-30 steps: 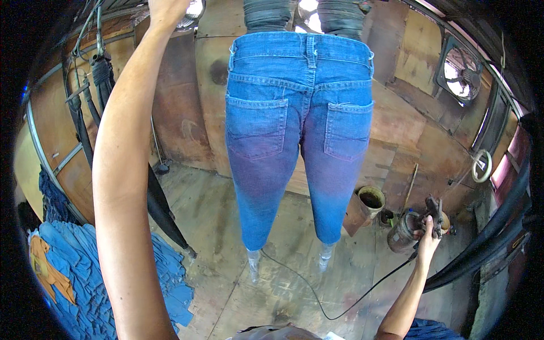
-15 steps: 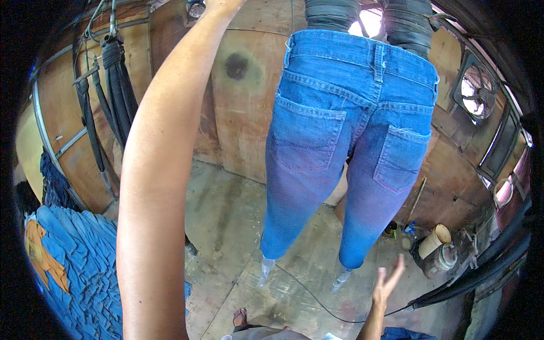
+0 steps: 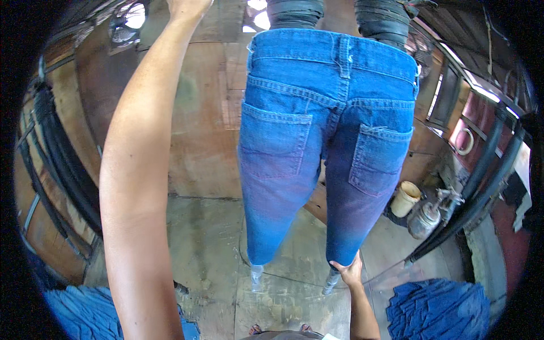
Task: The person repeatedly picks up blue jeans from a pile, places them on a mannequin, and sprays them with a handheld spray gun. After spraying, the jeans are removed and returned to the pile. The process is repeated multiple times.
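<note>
A pair of blue jeans point(image 3: 326, 124) hangs upright in front of me, back pockets toward me, with purplish patches over the seat and thighs. Its waist sits below two dark wrapped legs of a stand point(image 3: 382, 22), and pale clear tubes point(image 3: 256, 277) stick out under the hems. My right hand point(image 3: 352, 271) grips the lower end of the right leg, thumb over the hem; the other fingers are partly hidden. Reaching up on the left, my left hand point(image 3: 190, 7) is cut off by the top edge, so its fingers do not show.
Piles of blue denim lie at lower left point(image 3: 85, 309) and lower right point(image 3: 439, 309). A cream bucket point(image 3: 406, 199) and a metal spray pot point(image 3: 425, 220) stand at right, beside thick black hoses point(image 3: 459, 209). Black straps point(image 3: 62, 153) hang at left. A fan point(image 3: 127, 22) is in the wall.
My right hand has gone from open beside the right leg to holding its hem. My view has shifted, so the jeans appear farther left and the right denim pile shows more fully.
</note>
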The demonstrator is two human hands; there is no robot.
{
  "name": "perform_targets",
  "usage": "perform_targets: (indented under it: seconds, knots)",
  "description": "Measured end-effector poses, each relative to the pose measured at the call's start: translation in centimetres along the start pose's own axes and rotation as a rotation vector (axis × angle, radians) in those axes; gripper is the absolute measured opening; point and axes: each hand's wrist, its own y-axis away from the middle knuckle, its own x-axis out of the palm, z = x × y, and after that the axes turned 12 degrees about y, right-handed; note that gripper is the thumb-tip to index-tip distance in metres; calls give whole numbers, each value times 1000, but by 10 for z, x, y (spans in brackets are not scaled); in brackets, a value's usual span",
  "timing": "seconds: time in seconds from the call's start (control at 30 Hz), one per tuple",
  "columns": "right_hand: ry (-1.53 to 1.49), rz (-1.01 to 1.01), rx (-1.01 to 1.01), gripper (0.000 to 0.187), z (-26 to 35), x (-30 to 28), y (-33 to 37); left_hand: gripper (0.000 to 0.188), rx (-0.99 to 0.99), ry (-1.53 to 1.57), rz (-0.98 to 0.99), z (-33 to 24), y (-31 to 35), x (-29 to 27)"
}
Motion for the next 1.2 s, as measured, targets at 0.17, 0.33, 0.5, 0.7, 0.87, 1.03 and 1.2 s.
perform_targets:
  seconds: [0.17, 0.33, 0.5, 0.7, 0.87, 1.03, 1.2]
  knots:
    - [-93, -114, 59, 63, 7, 3, 23, 38, -3, 16, -44, -8, -17, 28]
    - [-141, -145, 53, 60, 11, -12, 54, 40, -120, 121, 11, -34, -39, 51]
    - [7, -169, 97, 63, 7, -30, 74, 43, -132, 192, -15, -40, -34, 62]
    - [-125, -200, 107, 57, 16, -26, 77, 45, -137, 174, -11, -32, -33, 63]
    - [-97, -150, 103, 71, 10, -32, 74, 41, -68, 213, -17, -34, -26, 55]
    - [-129, -52, 122, 83, -1, -35, 65, 37, -91, 226, 31, -30, -28, 48]
    - [-214, -54, 61, 67, -11, -31, 43, 36, -33, 189, -2, -21, -34, 38]
